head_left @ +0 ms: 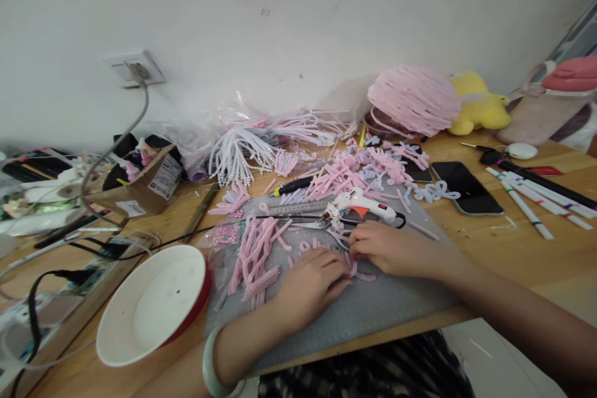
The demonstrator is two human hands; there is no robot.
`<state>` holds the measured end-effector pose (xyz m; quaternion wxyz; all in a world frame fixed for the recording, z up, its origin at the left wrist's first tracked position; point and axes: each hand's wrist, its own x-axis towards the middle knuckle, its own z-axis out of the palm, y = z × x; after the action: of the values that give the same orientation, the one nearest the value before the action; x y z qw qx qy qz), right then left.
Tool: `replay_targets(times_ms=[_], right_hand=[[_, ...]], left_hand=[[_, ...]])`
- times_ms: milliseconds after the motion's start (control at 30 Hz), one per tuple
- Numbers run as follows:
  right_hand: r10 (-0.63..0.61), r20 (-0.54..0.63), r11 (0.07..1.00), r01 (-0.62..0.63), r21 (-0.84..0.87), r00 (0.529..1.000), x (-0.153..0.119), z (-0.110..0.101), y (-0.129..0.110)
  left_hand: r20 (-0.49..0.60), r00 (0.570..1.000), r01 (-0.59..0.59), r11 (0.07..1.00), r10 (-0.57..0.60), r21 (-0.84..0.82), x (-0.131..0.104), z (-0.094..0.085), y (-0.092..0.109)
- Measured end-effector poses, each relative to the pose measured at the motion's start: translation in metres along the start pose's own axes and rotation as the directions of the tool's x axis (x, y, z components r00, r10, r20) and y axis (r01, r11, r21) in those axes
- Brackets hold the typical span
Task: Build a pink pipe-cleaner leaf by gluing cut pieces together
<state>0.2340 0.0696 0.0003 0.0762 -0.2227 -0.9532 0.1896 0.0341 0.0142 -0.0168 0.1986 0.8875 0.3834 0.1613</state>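
My left hand (pixel 313 285), with a pale bangle (pixel 213 357) on its wrist, rests low over the grey cutting mat (pixel 373 317), fingers bent together. Facing it, my right hand (pixel 385 250) has its fingers pinched. Between the fingertips shows a short pink pipe cleaner (pixel 353 265), partly hidden by both hands. Small curled pink pieces (pixel 305 245) lie just beyond my left hand. Behind them are scissors (pixel 333 233) and a white glue gun (pixel 373 205) with an orange trigger. A pile of twisted pink pipe cleaners (pixel 256 249) lies left of my hands.
A white bowl (pixel 112 317) stands at the left beside a power strip (pixel 69 305) and cords. Farther back are a ruler (pixel 298 206), more pipe cleaners (pixel 336 174), white-tipped stems (pixel 242 152) and a cardboard box (pixel 144 186). Right: a phone (pixel 466 188) and markers (pixel 522 205).
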Motion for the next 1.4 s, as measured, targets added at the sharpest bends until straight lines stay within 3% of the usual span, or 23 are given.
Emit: replay_targets(times_ms=[533, 1000, 1400], right_hand=[[-0.012, 0.018, 0.997, 0.013, -0.074, 1.0, 0.0015, -0.0017, -0.0037], [-0.021, 0.047, 0.994, 0.026, -0.104, 0.999, 0.0019, 0.0022, -0.0022], [0.018, 0.023, 0.999, -0.017, -0.045, 1.0, 0.0017, 0.0056, -0.0014]], left_hand=[[0.042, 0.999, 0.0, 1.0, 0.0, 0.009, 0.0012, 0.0008, 0.0004], [0.019, 0.999, 0.053, 0.991, -0.051, -0.122, 0.0043, 0.0047, -0.0035], [0.04, 0.996, 0.079, 0.991, -0.075, -0.105, 0.005, 0.0045, -0.0022]])
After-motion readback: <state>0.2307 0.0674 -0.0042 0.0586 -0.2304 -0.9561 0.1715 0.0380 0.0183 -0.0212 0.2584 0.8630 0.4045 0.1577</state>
